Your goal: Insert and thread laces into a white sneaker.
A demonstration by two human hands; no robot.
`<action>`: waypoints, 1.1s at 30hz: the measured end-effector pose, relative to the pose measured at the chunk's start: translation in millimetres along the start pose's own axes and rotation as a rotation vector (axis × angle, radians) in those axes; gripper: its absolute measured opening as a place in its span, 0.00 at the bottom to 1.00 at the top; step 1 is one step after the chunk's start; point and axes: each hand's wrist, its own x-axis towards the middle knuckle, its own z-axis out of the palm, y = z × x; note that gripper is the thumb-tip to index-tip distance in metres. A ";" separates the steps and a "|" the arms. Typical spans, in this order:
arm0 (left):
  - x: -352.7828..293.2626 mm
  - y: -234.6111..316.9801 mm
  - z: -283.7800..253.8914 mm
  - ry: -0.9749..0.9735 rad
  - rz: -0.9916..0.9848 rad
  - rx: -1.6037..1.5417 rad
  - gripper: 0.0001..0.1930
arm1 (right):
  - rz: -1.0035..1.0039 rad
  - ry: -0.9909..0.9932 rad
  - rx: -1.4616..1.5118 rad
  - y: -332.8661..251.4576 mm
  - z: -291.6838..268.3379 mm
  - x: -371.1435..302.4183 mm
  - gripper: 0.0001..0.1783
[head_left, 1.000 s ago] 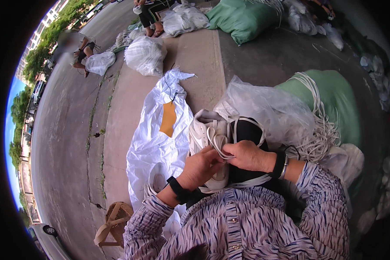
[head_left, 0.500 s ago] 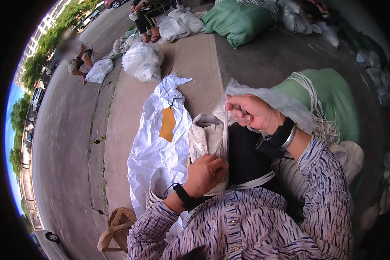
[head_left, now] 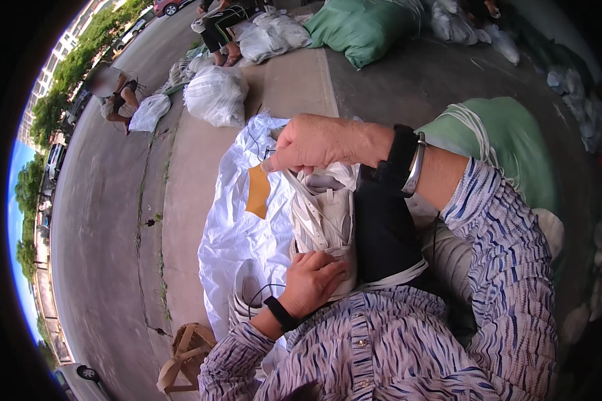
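A pale beige-white sneaker (head_left: pixel 331 224) lies in my lap, its opening facing away from me. My left hand (head_left: pixel 312 282) is closed over its toe end. Above the shoe's opening, my right hand (head_left: pixel 324 146) pinches a white shoelace (head_left: pixel 301 188), which runs down at a slant to the shoe's eyelets. The fingertips of that hand are just above an orange-yellow card (head_left: pixel 257 194) on a crumpled white plastic sheet (head_left: pixel 231 224). Next to my left wrist is another light shoe (head_left: pixel 249 287), partly hidden by my arm.
To my right bulges a green sack (head_left: pixel 515 144) with white laces over it. A woven basket (head_left: pixel 190 344) stands at the lower left. Farther off are a white bag (head_left: pixel 216 97), another green sack (head_left: pixel 361 33) and two seated people (head_left: pixel 118 97).
My right hand has swung left across the top of the shoe, drawing the lace with it. My left hand stays at the toe, having shifted slightly nearer to me.
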 end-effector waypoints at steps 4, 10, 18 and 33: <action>-1.4 -4.5 1.8 -0.019 -0.041 -0.037 0.12 | -0.109 0.340 0.168 -20.8 -14.2 -23.2 0.19; -9.6 -13.0 2.4 0.059 -0.029 -0.276 0.11 | -0.308 0.169 -0.502 -44.2 -5.4 -49.4 0.21; 20.6 -53.2 -1.8 -0.048 -0.430 -0.532 0.10 | -0.524 0.182 -0.474 -60.5 9.7 -84.7 0.17; 58.7 -41.5 6.4 -0.164 -0.108 0.121 0.10 | -0.796 0.407 -0.903 -62.4 14.8 -97.8 0.12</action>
